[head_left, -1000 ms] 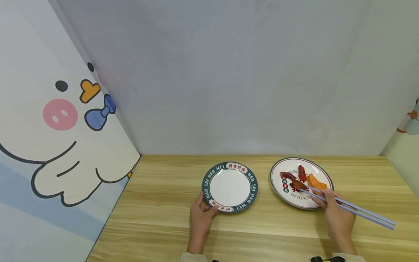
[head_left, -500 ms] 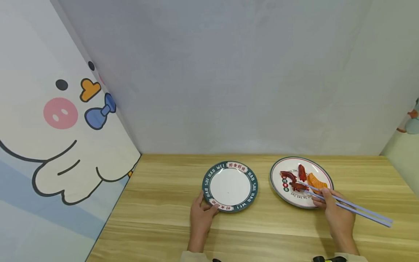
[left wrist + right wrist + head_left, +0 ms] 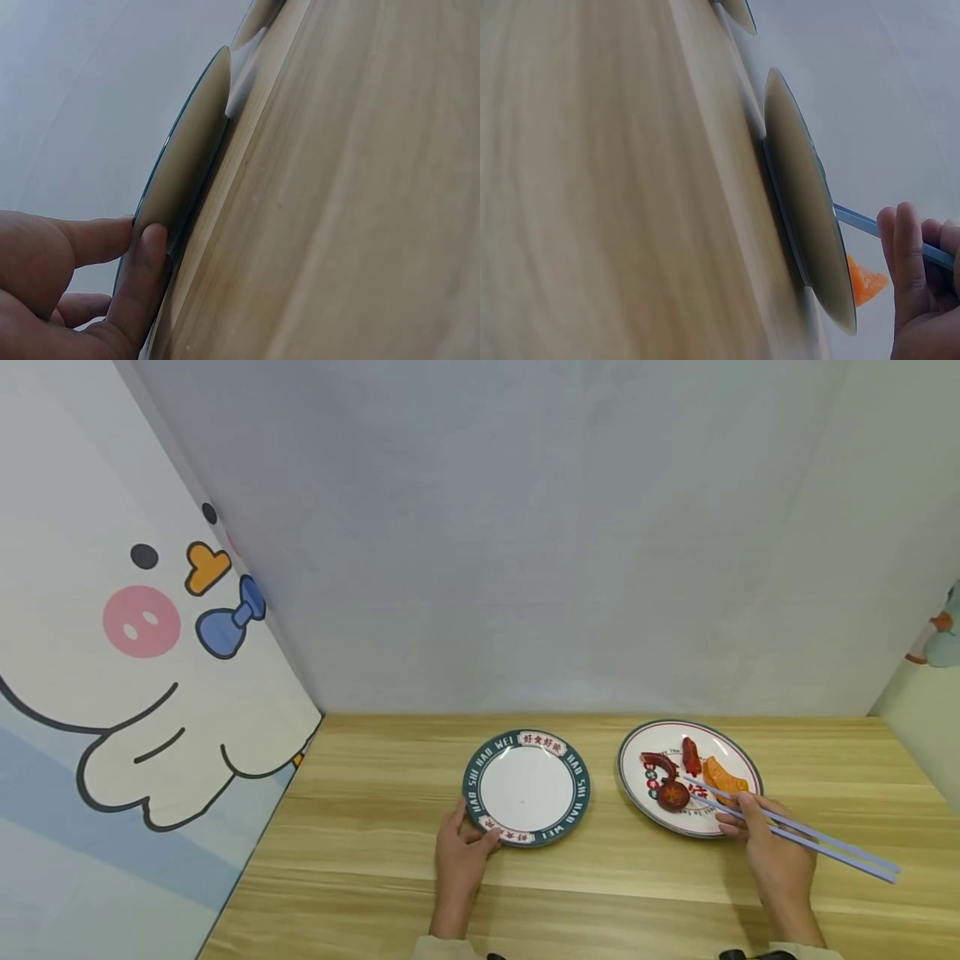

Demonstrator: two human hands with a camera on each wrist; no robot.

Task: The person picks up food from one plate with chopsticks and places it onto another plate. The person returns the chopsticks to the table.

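My left hand (image 3: 459, 864) grips the near-left rim of a white plate with a green border (image 3: 522, 789); the left wrist view has the thumb at the rim and a finger against the underside. Lilac-blue chopsticks (image 3: 832, 847) are held in my right hand (image 3: 778, 856), their tips low over a second plate (image 3: 722, 745). Right by the tips, a round brown mushroom cap (image 3: 673, 796) lies dome up. A curled dark-red piece (image 3: 667, 767), a small red piece (image 3: 691, 757) and an orange slice (image 3: 722, 778) share that plate. In the right wrist view the plate hides the tips.
Both plates stand on a wood-grain table (image 3: 600, 893), with a gap between them. A grey wall (image 3: 525, 568) rises behind the table's far edge. To the left is a panel with a cartoon print (image 3: 142, 622).
The mushroom has turned over from lying on its side, so its round cap now shows, slightly nearer me. The chopstick tips have shifted a little; my left hand and its plate stay put.
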